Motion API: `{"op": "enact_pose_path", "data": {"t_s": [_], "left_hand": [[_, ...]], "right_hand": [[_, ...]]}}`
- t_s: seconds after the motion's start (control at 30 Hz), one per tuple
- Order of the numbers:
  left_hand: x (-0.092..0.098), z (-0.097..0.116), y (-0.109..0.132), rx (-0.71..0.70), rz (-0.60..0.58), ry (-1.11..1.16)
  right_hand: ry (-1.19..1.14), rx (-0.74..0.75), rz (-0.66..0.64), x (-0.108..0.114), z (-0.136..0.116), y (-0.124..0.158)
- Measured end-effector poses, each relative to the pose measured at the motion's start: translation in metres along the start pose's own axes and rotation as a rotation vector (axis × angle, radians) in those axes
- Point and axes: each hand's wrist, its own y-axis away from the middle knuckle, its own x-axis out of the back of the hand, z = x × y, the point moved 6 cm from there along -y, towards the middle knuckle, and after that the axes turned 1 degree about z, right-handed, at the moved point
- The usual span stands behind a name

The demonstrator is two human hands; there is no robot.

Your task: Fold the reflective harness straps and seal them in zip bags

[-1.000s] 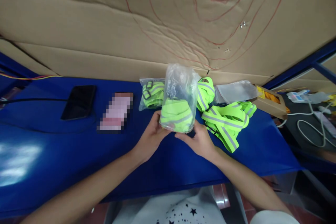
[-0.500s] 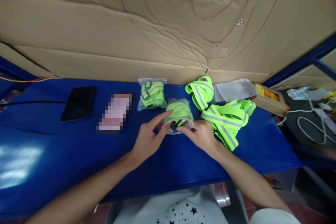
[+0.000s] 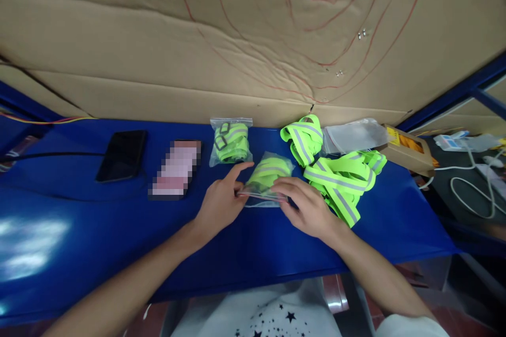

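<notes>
A clear zip-lock bag [image 3: 265,189] lies on the blue table with a folded neon-green reflective strap [image 3: 272,167] inside it. My left hand [image 3: 223,197] pinches the left end of the bag's near edge, its index finger stretched out above. At the right end of that edge, my right hand [image 3: 306,204] has thumb and fingers closed on the plastic. The bag's mouth is drawn into a nearly straight line between both hands. Just behind stands a second bagged green strap [image 3: 232,142] with dark buckles showing.
Loose green reflective straps [image 3: 340,179] lie right of my hands, with another bundle [image 3: 303,137] behind. Flat clear bags [image 3: 356,136] and a cardboard box [image 3: 409,150] are farther right. A black phone [image 3: 122,155] and a blurred-screen phone [image 3: 176,168] lie left. A cardboard panel [image 3: 158,63] backs the table.
The bag's mouth was held open and round; now it is flattened into a line. My right fingers have moved over the top of the bag's edge.
</notes>
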Motion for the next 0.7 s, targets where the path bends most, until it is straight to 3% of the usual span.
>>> {"op": "enact_pose_path", "data": {"t_s": [0.07,0.2,0.23,0.3,0.37,0.43,0.47,0.6,0.7], "left_hand": [[0.003,0.003,0.001,-0.07,0.006,-0.054],[0.022,0.03,0.018,-0.531,0.117,-0.018],[0.027,0.036,0.024,-0.619,0.156,0.003],[0.032,0.04,0.03,-0.667,0.164,0.127],[0.022,0.039,0.026,-0.567,-0.013,0.411],[0.004,0.034,0.02,-0.352,-0.241,0.74],[-0.005,0.03,0.017,-0.22,-0.297,0.869],[-0.02,0.005,0.007,0.206,-0.274,1.101],[-0.022,-0.001,0.005,0.273,-0.362,1.14]], "right_hand": [[-0.107,-0.072,0.072,0.007,0.002,0.0],[-0.67,-0.51,0.245,0.019,0.027,0.004],[-0.837,-0.61,0.253,0.017,0.031,0.006],[-1.105,-0.719,0.207,0.011,0.034,0.006],[-1.246,-0.752,0.121,0.005,0.033,0.006],[-1.237,-0.704,0.049,0.003,0.031,0.005],[-1.157,-0.649,0.033,0.005,0.031,0.004],[-0.547,-0.408,-0.093,0.013,0.031,-0.001],[-0.405,-0.382,-0.211,0.008,0.037,-0.004]]}}
